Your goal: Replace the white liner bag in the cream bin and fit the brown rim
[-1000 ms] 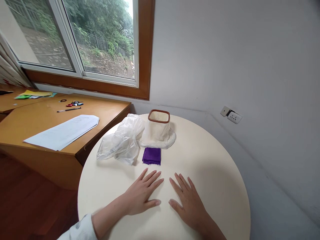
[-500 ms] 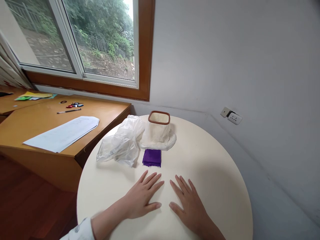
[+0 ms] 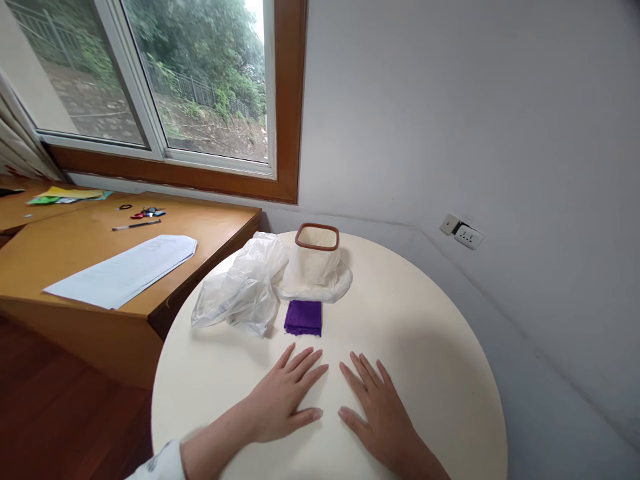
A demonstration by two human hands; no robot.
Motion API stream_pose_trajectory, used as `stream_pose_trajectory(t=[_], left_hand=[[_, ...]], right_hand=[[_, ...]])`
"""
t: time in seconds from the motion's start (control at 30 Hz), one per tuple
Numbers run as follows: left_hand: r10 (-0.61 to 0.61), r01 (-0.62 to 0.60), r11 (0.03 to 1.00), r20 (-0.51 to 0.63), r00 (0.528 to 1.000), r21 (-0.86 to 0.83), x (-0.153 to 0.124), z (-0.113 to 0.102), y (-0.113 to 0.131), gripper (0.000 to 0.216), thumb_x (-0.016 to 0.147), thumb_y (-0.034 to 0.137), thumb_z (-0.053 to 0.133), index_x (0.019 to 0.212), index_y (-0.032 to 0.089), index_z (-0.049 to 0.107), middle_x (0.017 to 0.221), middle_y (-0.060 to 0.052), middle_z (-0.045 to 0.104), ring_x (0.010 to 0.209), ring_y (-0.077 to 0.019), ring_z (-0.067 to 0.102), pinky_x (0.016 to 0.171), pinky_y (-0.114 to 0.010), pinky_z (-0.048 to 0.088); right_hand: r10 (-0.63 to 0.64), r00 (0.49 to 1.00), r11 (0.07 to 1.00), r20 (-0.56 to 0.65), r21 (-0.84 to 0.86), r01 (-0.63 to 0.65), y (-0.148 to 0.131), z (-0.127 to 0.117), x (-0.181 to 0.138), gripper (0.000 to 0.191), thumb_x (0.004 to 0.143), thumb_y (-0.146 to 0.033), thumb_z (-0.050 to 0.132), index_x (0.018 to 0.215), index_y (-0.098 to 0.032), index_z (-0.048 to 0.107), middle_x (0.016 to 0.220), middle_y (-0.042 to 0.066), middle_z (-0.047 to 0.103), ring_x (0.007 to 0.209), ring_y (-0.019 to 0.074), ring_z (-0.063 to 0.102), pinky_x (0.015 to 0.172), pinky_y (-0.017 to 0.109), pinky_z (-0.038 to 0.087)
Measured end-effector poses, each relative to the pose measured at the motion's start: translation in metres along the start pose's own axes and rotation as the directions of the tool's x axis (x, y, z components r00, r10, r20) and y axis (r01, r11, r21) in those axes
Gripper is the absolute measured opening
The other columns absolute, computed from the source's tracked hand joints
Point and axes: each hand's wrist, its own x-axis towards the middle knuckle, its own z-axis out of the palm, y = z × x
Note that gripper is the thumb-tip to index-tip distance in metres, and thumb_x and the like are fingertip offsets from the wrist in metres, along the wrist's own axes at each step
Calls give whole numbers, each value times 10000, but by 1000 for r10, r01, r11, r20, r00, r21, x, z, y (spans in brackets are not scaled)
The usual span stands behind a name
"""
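My left hand [image 3: 284,399] and my right hand [image 3: 376,408] lie flat, side by side, on the round cream table [image 3: 430,360], fingers spread and holding nothing. Just beyond the fingertips is a folded purple cloth [image 3: 303,318]. Behind the cloth stands a small bin with a brown rim [image 3: 317,238], lined with a white plastic bag. A crumpled clear plastic bag [image 3: 239,287] lies to the left of the bin, touching it.
A wooden desk [image 3: 75,240] stands to the left against the window wall, carrying a large white paper sheet [image 3: 123,270], a pen [image 3: 136,225], small items and coloured papers. A wall socket [image 3: 463,233] sits low on the right wall. The floor is dark wood.
Both hands stay flat in the same spot. Only the camera has shifted slightly.
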Motion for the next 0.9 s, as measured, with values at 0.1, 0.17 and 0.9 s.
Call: stream_pose_trajectory(t=[0.1, 0.17, 0.9], left_hand=[[-1, 0, 1000, -19, 1000, -12, 0, 1, 0, 632, 863, 554, 345, 1409, 301, 152, 1477, -60, 213, 1355, -281, 174, 1089, -539, 98], [-1, 1, 1000, -22, 1000, -15, 0, 0, 0, 632, 861, 553, 352, 1407, 302, 158, 1475, -61, 218, 1353, -284, 180, 1087, -543, 102], [11, -11, 1000, -38, 999, -2, -1, -3, 2, 625, 865, 544, 352, 1407, 303, 157, 1470, -58, 239, 1351, -269, 196, 1089, -525, 120]], right_hand=[[6, 1000, 1000, 15, 10, -6, 0, -1, 0, 587, 887, -544, 259, 1415, -324, 126, 1482, 3, 129, 1358, 251, 143, 1082, 513, 188], [7, 1000, 1000, 19, 15, -7, 0, 0, 1, 587, 886, -547, 261, 1414, -326, 130, 1482, 0, 128, 1359, 252, 141, 1082, 515, 184], [-3, 1000, 1000, -2, 14, 3, 1, 2, 1, 588, 887, -534, 279, 1415, -324, 128, 1481, 7, 139, 1356, 255, 151, 1079, 519, 191]])
